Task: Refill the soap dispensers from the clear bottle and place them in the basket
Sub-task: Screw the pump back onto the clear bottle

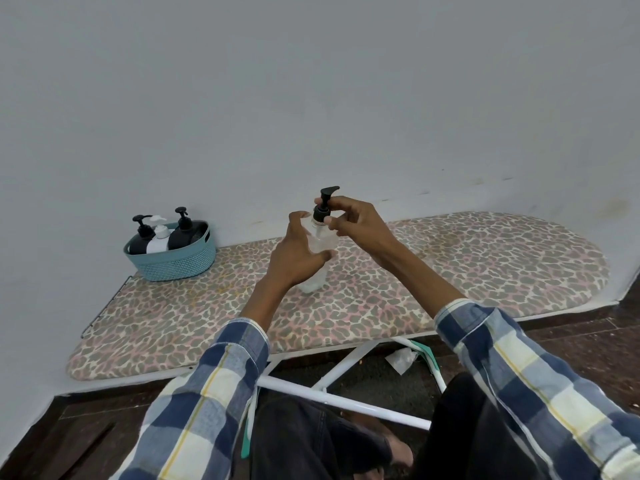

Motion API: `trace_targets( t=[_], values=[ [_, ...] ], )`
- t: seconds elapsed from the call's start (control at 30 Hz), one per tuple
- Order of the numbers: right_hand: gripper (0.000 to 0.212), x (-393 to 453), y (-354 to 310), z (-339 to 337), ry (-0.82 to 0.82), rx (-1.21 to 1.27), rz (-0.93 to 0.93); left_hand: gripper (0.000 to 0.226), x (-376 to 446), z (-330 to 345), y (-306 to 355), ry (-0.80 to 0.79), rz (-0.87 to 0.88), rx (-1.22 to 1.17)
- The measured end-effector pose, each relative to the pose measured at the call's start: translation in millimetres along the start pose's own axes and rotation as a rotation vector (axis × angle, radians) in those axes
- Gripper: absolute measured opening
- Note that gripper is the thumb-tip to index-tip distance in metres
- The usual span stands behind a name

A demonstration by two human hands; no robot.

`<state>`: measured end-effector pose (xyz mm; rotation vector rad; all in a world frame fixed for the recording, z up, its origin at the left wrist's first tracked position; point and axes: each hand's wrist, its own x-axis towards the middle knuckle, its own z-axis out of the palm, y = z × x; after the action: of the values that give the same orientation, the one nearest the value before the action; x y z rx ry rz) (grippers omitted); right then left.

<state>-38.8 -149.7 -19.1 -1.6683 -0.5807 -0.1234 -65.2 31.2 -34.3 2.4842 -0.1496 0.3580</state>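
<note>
A clear bottle (320,247) stands upright on the leopard-print ironing board (450,271), near its middle. My left hand (298,254) wraps around the bottle's body. My right hand (353,216) pinches the collar of its black pump head (323,204) with the fingertips. At the board's far left stands a teal basket (173,261) with three dispensers in it: a black one (142,239), a white one (159,237) and a second black one (183,232).
A grey wall runs right behind the board. The board's white metal legs (346,400) cross below its near edge, over a dark floor with a crumpled white scrap (401,358). My knees are under the near edge.
</note>
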Motion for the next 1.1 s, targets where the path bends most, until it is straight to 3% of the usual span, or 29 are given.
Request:
trace_targets(
  t=[0.1, 0.17, 0.3, 0.47, 0.57, 0.67, 0.77, 0.9, 1.1],
  values=[
    [0.028, 4.1, 2.2, 5.0, 0.13, 0.008, 0.037, 0.088, -0.9, -0.2, -1.1, 0.001, 0.008, -0.007],
    [0.034, 5.9, 3.2, 10.7, 0.217, -0.035, 0.064, 0.088, -1.7, -0.4, -1.2, 0.006, 0.015, -0.003],
    [0.049, 0.4, 3.1, 17.3, 0.146, -0.048, 0.065, 0.088, -2.4, -2.1, -1.5, 0.003, 0.013, -0.019],
    [0.034, 1.2, 1.7, 9.5, 0.046, 0.032, -0.028, 0.089, -3.5, -4.0, -3.8, -0.018, 0.005, -0.054],
    [0.028, 5.0, 3.2, 13.1, 0.151, 0.028, 0.006, 0.089, -3.2, -3.8, -5.8, -0.018, 0.014, -0.041],
    [0.043, 6.4, 4.5, 18.1, 0.215, -0.02, 0.046, 0.089, -4.8, -2.9, -4.8, -0.009, 0.029, -0.023],
    [0.047, 3.8, 3.4, 16.2, 0.133, 0.012, 0.026, 0.089, -5.7, -3.8, -3.5, -0.009, 0.021, -0.038],
    [0.032, 5.5, 0.5, 5.1, -0.016, 0.063, -0.032, 0.09, -5.8, -5.0, -2.5, -0.026, 0.023, -0.047],
    [0.025, 10.6, 4.8, 13.5, 0.12, 0.054, -0.016, 0.088, -3.2, -2.6, -2.4, -0.026, 0.034, -0.056]
  ],
)
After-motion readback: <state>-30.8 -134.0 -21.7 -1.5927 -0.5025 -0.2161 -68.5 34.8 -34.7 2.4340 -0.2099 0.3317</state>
